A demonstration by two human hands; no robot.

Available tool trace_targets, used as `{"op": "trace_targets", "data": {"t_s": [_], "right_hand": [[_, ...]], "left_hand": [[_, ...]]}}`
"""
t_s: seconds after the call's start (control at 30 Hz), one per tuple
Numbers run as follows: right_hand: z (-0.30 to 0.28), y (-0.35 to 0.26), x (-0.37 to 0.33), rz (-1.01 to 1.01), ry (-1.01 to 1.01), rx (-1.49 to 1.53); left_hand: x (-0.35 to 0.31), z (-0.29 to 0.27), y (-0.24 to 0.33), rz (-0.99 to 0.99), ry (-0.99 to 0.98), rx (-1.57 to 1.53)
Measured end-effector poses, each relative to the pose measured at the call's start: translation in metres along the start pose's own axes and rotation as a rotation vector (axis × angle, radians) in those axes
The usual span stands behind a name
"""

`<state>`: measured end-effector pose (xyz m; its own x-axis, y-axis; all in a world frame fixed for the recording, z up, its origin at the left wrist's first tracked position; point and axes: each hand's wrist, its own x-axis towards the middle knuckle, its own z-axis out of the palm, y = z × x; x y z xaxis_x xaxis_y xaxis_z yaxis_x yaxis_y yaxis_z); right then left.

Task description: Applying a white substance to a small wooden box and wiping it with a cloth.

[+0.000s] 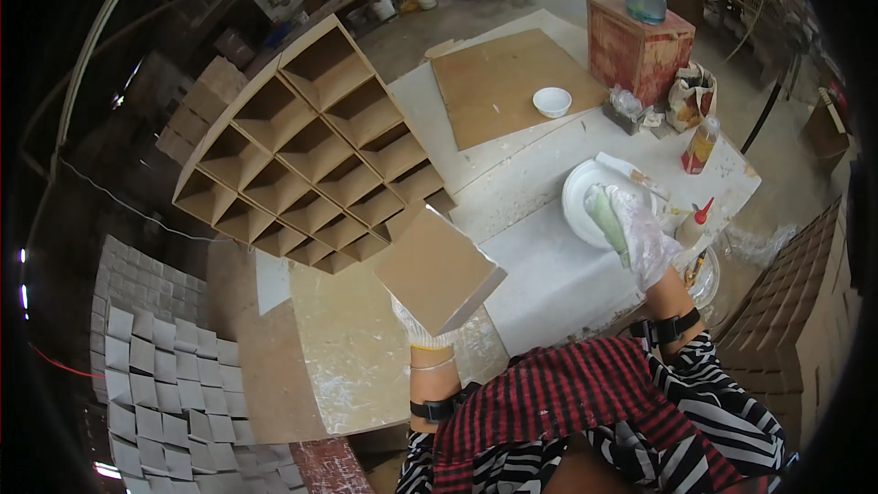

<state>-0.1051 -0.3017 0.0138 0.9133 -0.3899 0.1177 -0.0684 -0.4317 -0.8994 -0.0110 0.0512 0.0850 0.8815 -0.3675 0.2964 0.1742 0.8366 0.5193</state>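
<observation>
The box [439,270] is held just short of six o'clock of the view, its flat brown face turned up and its pale edges tilted. It is gripped from below by the left hand [416,320], gloved in white; the fingers are clamped on it, though mostly hidden behind it. At three o'clock the right hand [651,238] is wrapped in clear plastic, with a green cloth [607,224] at its front, over the white basin [571,194]; whether its fingers are apart or together cannot be told.

Near the box, toward ten o'clock, the brown rack [297,139] is seen, divided into open cells. A board [489,82] is laid on the table [540,256] at one o'clock, with a white bowl [552,102] set on it. A red-tipped bottle [693,227] is stood beside the right hand. White blocks [174,393] are stacked at eight o'clock.
</observation>
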Motion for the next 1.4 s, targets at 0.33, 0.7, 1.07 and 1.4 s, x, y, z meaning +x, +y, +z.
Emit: {"op": "trace_targets", "data": {"t_s": [0.33, 0.7, 1.07, 1.4], "right_hand": [[0.032, -0.171, -0.001, -0.891, -0.048, -0.438], [0.087, -0.163, 0.003, -1.193, -0.17, -0.477], [0.096, -0.159, 0.007, -1.042, -0.15, -0.584], [0.081, -0.189, -0.004, -1.154, -0.251, -0.634]], "left_hand": [[0.012, 0.001, -0.009, -0.099, 0.415, -0.052], [0.009, -0.009, -0.017, -0.085, 0.522, 0.212], [0.012, -0.015, -0.015, -0.057, 0.484, 0.118], [0.011, -0.011, -0.018, -0.124, 0.446, 0.127]]}}
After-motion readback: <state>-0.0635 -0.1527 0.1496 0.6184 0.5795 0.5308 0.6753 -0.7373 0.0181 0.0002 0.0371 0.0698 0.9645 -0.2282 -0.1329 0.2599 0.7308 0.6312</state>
